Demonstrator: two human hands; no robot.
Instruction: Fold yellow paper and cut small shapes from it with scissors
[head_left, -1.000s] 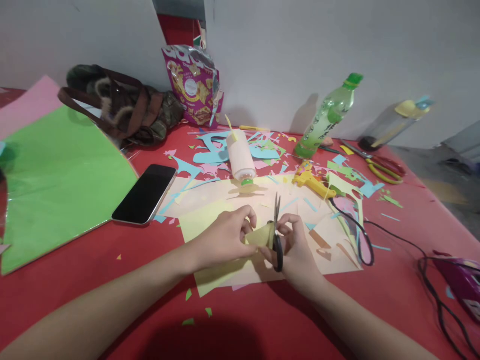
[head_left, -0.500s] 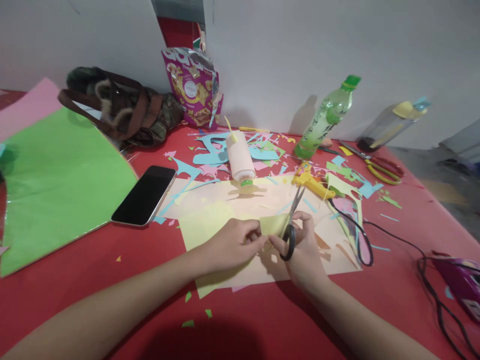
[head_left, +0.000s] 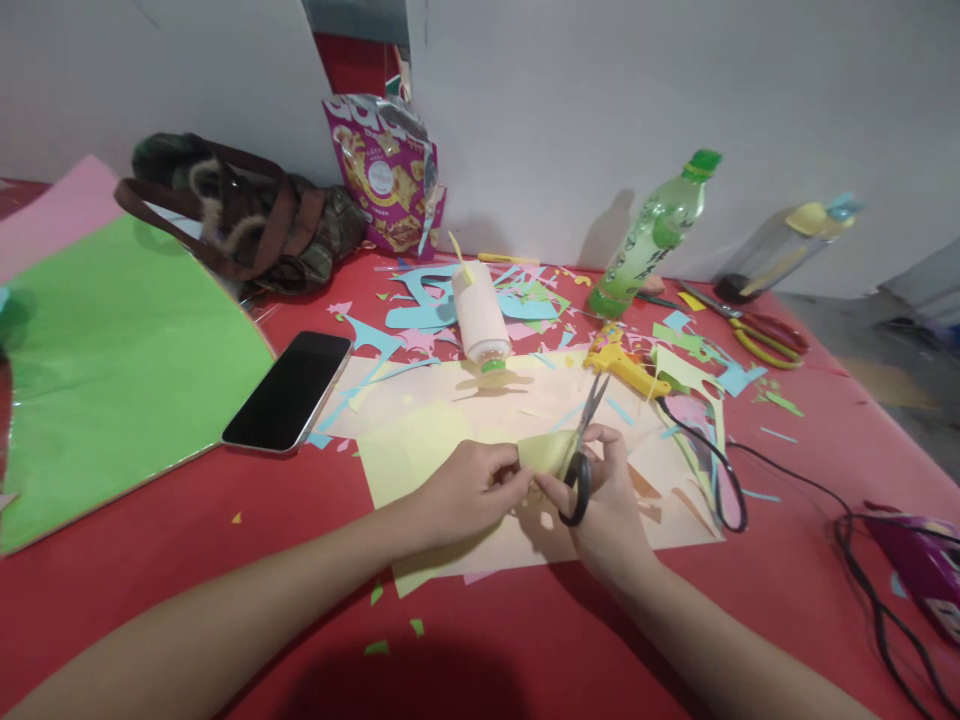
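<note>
My left hand (head_left: 472, 492) is closed, pinching the near left edge of a small pale yellow piece of paper (head_left: 543, 452). Black-handled scissors (head_left: 580, 478) sit in my right hand (head_left: 611, 515), blades pointing up and away. The thumb and finger of that hand also pinch the paper's lower edge, close to my left fingertips. Both hands hover over large pale yellow and cream sheets (head_left: 450, 540). Beyond them a white cylinder (head_left: 481, 315) with a green cap end and a yellow strip lies among cut scraps. A yellow glue gun (head_left: 626, 365) rests just past the scissor tips.
A phone (head_left: 289, 392) and green sheets (head_left: 135, 370) lie left. Behind are a bag (head_left: 255, 215), a snack pouch (head_left: 390, 180) and a green bottle (head_left: 652, 240). Red-and-yellow-handled scissors (head_left: 765, 340) lie right, with a black cable (head_left: 795, 470) and a purple box (head_left: 922, 570).
Almost nothing differs. The small yellow paper has tilted slightly between my fingers, and both hands have shifted only a little.
</note>
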